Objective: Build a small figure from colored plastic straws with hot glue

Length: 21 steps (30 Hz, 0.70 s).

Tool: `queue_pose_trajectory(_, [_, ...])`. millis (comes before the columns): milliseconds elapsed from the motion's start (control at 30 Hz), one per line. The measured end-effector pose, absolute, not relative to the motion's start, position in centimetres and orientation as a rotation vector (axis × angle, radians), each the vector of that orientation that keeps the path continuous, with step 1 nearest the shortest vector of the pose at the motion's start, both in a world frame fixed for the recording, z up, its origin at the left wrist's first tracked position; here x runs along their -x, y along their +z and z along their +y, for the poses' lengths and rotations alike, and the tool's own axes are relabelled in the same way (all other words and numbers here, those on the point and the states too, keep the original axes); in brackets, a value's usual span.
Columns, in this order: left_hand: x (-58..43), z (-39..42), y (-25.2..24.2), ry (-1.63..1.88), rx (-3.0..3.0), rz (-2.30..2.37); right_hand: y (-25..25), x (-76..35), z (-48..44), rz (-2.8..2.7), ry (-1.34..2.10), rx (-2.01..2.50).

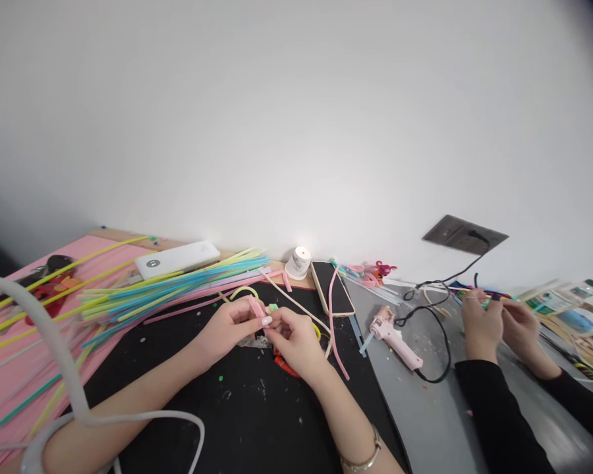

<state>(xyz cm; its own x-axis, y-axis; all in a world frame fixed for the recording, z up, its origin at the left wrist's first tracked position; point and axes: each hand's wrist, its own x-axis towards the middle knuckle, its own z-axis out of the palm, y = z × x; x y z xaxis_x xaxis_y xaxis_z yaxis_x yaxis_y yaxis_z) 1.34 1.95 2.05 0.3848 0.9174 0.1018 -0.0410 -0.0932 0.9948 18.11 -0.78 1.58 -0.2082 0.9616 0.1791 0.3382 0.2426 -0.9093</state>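
Observation:
My left hand [230, 326] is closed, its thumb and fingers pinching a short pink piece [257, 307] that looks like bent pipe cleaner. My right hand [296, 339] meets it fingertip to fingertip over the black mat [257, 421]. Between the fingertips shows a small pale green bit [273, 307]; the fingers hide how it joins the pink piece and which hand bears it. Just beneath the hands lie clear plastic wrapping [254, 342] and a red item [287, 366], both partly covered.
Many coloured pipe cleaners [178, 289] spread leftward, beside a white power bank [178, 259]. Behind my hands stand a paper cup [299, 262] and a phone [333, 288]. Rightward lies a pink glue gun [395, 339] with its cord; another person's hands [499, 322] work beyond. A white cable [54, 349] crosses front left.

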Motion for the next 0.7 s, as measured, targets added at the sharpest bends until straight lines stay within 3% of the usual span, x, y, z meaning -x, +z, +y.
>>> queue_pose_trajectory(200, [-1.0,2.1,2.1,1.026,-1.353,0.809,1.7,-19.1,-0.4,-1.705,0.873,1.245])
queue_pose_trajectory(400, [-0.6,2.0,2.4,0.794,-0.974,0.651,2.7,-19.8,-0.3,-1.897,0.623,1.178])
queue_pose_trajectory(700, [-1.3,1.4,2.3,0.748,-1.139,0.690,2.1,-19.4,-0.8,-1.819,0.767,1.164])
